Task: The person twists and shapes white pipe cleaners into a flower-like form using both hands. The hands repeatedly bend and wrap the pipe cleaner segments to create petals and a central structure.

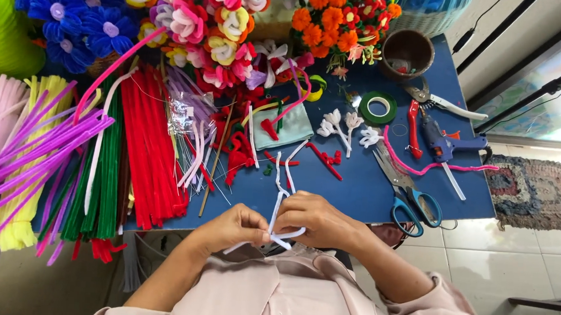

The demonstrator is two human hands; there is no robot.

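Both my hands meet at the near edge of the blue table (363, 182), pinching a white pipe cleaner (277, 209). My left hand (234, 229) grips its lower bent part. My right hand (319, 219) holds the loop beside it, and one end sticks up between the thumbs toward the table. Small white pipe-cleaner flowers (337, 125) lie further back on the table.
Bundles of purple (27, 155), yellow, green and red pipe cleaners (154, 156) cover the left side. Finished pipe-cleaner flowers (198, 16) stand at the back. Green tape roll (378, 107), red pliers (414, 127), blue glue gun (443, 145), blue-handled scissors (414, 204) and a brown bowl (407, 53) lie to the right.
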